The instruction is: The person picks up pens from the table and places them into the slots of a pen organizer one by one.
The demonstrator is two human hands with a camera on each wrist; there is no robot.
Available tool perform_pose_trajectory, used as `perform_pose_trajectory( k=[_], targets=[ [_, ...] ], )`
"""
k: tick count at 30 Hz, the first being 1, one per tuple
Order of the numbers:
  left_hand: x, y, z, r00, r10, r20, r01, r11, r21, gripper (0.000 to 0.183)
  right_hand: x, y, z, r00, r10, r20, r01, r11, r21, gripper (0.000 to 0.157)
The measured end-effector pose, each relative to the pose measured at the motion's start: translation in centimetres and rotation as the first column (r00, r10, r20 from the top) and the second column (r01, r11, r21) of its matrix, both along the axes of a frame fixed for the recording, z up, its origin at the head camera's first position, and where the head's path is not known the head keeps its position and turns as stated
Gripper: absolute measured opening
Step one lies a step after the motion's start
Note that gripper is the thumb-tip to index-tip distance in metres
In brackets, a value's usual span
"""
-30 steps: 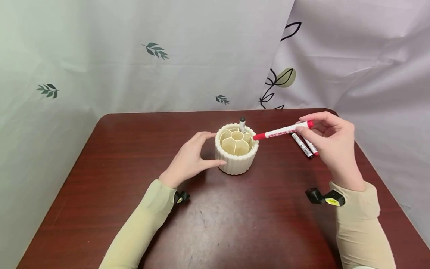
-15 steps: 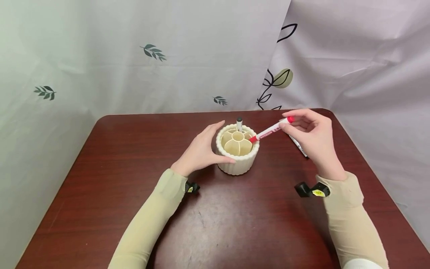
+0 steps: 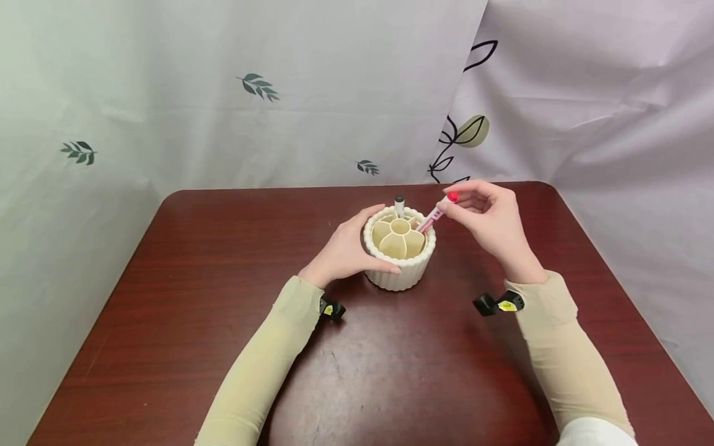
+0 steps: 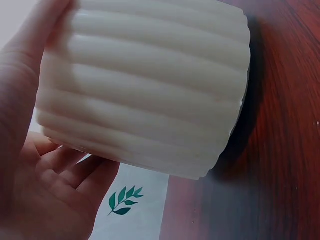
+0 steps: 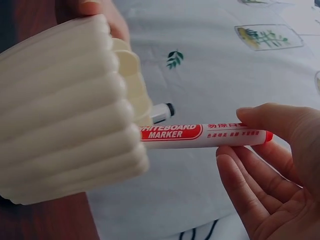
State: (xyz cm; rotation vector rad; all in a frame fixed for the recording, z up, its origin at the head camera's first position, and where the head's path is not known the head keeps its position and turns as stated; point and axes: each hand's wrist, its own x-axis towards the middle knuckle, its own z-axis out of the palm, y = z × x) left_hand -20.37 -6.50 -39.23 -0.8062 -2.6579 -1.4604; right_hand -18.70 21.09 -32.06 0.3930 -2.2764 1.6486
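Note:
A cream pen holder [image 3: 397,277] with a scalloped rim and petal-shaped compartments stands on the table. My left hand [image 3: 347,253] grips its left side, thumb in front and fingers round the back. Ribbed outer walls of the pen holder [image 4: 145,85] fill much of the left wrist view. Between thumb and fingertips, my right hand [image 3: 493,220] pinches a red-and-white whiteboard marker [image 5: 200,136] near its red end. The marker slants into a right-hand compartment, its lower end hidden inside. A black-tipped white marker [image 3: 400,207] stands in a rear compartment.
The dark red-brown wooden table [image 3: 184,297] extends round the pen holder. Behind it hangs a pale curtain [image 3: 312,124] with leaf prints. Black wrist cameras sit at both cuffs.
My right hand has moved left, and the red marker has tilted steeper and entered the pen holder. My left hand has shifted right, closer round the holder. Markers lying at right are now hidden from view.

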Motion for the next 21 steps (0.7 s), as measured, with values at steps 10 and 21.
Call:
perform_pose_trajectory(
  k=[10,21],
  targets=[
    [0.0,0.0,0.0,1.000,0.009,-0.002,-0.009,1.000,0.007,0.121,-1.0,-1.0,-1.5,0.997,0.030,0.068,-0.034,0.998,0.058,0.026],
    [0.0,0.1,0.0,1.000,0.007,0.004,-0.007,1.000,0.011,0.122,-1.8,-1.4,-2.5,0.994,0.037,0.102,-0.048,0.992,0.114,0.024]
  ],
)
